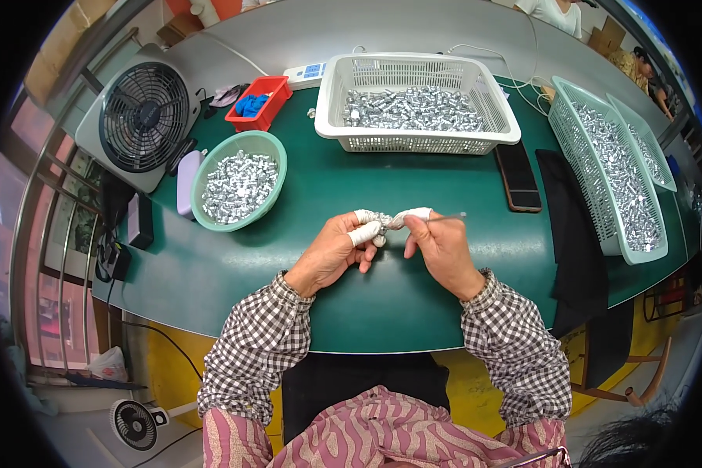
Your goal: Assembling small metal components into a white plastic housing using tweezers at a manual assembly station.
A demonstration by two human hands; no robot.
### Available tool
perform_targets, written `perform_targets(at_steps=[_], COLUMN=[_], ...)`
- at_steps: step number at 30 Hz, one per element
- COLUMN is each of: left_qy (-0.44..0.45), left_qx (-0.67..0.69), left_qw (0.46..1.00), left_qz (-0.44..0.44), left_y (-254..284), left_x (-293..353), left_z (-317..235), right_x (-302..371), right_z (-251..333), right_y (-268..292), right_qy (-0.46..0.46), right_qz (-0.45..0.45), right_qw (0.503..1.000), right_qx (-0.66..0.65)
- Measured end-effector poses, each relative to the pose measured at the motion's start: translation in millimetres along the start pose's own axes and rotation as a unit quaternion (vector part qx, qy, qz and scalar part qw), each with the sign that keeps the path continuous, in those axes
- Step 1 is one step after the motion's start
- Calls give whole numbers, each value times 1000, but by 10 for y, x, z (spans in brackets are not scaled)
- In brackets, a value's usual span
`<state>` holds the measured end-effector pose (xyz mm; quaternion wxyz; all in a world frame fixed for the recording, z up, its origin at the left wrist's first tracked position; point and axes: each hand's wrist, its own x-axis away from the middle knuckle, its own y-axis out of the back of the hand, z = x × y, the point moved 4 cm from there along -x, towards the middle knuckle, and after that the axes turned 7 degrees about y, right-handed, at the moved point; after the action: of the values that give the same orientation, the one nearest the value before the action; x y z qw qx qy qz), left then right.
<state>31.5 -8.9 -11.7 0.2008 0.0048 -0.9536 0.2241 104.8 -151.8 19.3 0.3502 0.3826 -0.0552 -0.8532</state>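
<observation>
My left hand [337,248] and my right hand [438,251] meet over the middle of the green table, with white finger covers on several fingertips. Small silver metal parts [382,221] are pinched in the left hand's covered fingers. My right hand is closed around a thin metal tool [449,217], whose end sticks out to the right. The tool's working end is hidden between the fingers, so its kind cannot be told. Left of the hands stands a light green bowl [277,187] full of similar silver parts.
A white basket [421,144] of silver parts stands at the back. Pale green baskets [612,226] line the right side. Nearby lie a phone [517,178] and a black cloth [573,234]. A red bin [277,97] and a box fan [144,117] stand at left.
</observation>
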Motion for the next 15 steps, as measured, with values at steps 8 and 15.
perform_targets(at_steps=[8, 15], left_qy=[-136, -298], left_qx=[-37, -410], left_qw=[971, 791], left_qz=[-196, -344], left_y=[255, 197], left_x=[9, 158], left_z=[-251, -394], right_x=[-21, -26], right_z=[-178, -212], right_y=[45, 138], right_qy=[-165, -134], right_qz=[-82, -139], right_qw=[976, 975], right_qx=[-118, -109])
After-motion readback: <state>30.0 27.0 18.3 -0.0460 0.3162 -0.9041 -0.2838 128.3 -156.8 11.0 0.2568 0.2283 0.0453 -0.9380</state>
